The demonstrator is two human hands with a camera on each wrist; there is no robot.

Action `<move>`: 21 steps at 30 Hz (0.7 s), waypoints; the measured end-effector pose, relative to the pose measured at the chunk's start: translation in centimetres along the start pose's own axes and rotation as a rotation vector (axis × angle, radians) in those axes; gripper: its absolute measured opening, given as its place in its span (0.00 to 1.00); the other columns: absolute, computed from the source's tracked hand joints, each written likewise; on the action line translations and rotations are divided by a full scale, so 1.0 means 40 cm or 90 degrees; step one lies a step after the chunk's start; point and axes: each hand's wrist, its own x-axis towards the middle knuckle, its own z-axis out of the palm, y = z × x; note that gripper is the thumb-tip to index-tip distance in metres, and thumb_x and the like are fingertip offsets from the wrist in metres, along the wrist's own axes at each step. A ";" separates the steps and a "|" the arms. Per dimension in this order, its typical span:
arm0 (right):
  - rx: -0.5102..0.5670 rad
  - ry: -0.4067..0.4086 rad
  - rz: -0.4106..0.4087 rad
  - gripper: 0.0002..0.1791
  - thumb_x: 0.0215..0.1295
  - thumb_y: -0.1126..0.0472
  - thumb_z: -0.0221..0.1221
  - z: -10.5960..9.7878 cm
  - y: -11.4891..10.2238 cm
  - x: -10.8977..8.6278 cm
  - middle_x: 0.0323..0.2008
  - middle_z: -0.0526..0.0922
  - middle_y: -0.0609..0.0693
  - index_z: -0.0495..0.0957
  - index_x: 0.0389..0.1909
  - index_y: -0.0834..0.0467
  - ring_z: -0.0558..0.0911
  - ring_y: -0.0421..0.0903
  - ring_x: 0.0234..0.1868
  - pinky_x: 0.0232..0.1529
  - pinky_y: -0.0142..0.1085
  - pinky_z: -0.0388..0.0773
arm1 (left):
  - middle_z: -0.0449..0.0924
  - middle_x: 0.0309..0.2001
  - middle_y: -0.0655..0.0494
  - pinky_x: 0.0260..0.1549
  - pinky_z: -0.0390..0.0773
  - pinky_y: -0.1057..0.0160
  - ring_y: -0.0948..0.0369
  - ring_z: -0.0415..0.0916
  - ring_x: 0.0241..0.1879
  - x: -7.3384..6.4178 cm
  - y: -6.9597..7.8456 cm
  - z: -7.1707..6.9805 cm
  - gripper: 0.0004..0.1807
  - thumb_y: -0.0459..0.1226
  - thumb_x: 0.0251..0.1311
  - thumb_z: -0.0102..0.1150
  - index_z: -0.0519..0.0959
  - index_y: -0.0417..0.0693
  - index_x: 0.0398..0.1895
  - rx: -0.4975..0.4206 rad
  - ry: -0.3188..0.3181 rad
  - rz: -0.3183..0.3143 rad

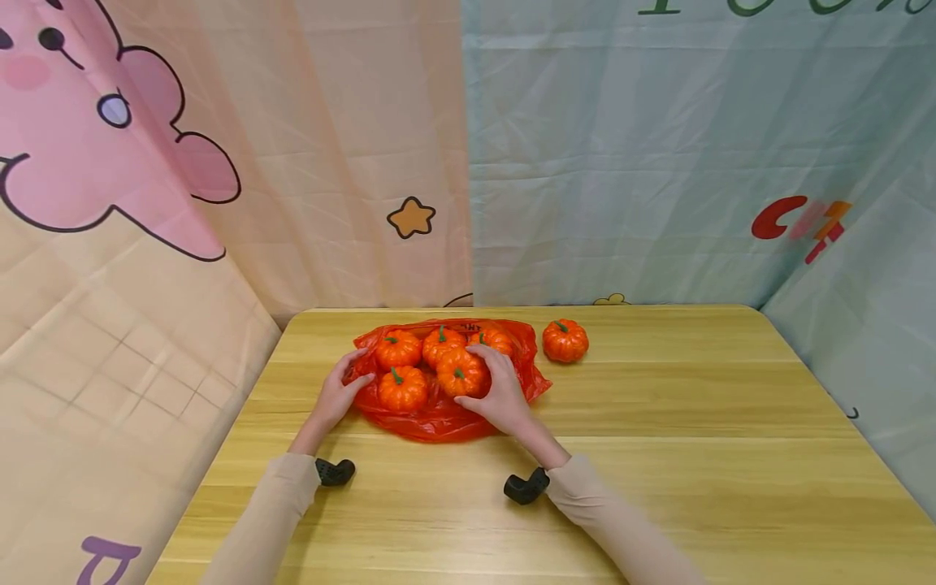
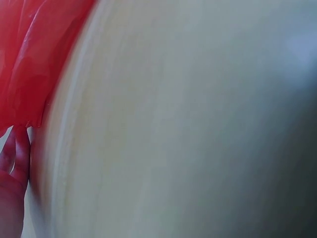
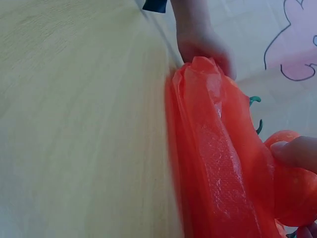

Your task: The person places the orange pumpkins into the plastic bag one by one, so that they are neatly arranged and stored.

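Observation:
A red plastic bag [image 1: 439,429] lies spread on the table with several small orange pumpkins on it, among them a front-left pumpkin [image 1: 402,390]. My right hand [image 1: 500,396] grips one pumpkin [image 1: 459,372] over the bag's right half, thumb in front and fingers behind. In the right wrist view the thumb presses on that pumpkin [image 3: 292,191], beside the bag's raised fold [image 3: 213,163]. My left hand [image 1: 339,392] is at the bag's left edge, thumb and fingers spread apart. In the left wrist view its fingertips touch the red plastic [image 2: 34,64].
Another orange pumpkin [image 1: 565,341] sits on the wooden table [image 1: 695,422], to the right of the bag. A patterned curtain [image 1: 351,162] hangs behind the table's far edge. Each wrist carries a black camera mount, such as the right mount [image 1: 525,487].

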 end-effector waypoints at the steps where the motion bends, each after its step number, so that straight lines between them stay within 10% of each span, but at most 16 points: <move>1: -0.004 -0.006 0.002 0.42 0.42 0.61 0.76 0.004 0.001 0.000 0.63 0.71 0.54 0.69 0.62 0.54 0.67 0.54 0.63 0.63 0.54 0.66 | 0.58 0.71 0.39 0.71 0.52 0.46 0.46 0.54 0.71 0.004 -0.010 0.000 0.29 0.32 0.67 0.53 0.60 0.38 0.69 0.000 0.003 0.000; 10: -0.035 -0.046 0.000 0.42 0.42 0.61 0.76 0.024 0.007 -0.003 0.62 0.72 0.55 0.68 0.61 0.55 0.67 0.56 0.63 0.64 0.53 0.66 | 0.59 0.71 0.42 0.71 0.52 0.46 0.47 0.54 0.71 0.015 -0.036 0.002 0.29 0.35 0.67 0.53 0.60 0.41 0.70 0.002 0.016 0.007; 21: -0.052 -0.093 0.027 0.42 0.44 0.58 0.75 0.041 0.013 -0.008 0.61 0.72 0.54 0.67 0.62 0.53 0.68 0.55 0.63 0.64 0.53 0.67 | 0.58 0.71 0.36 0.70 0.53 0.46 0.45 0.54 0.71 -0.018 0.042 0.004 0.29 0.29 0.66 0.51 0.59 0.34 0.69 0.002 -0.003 -0.005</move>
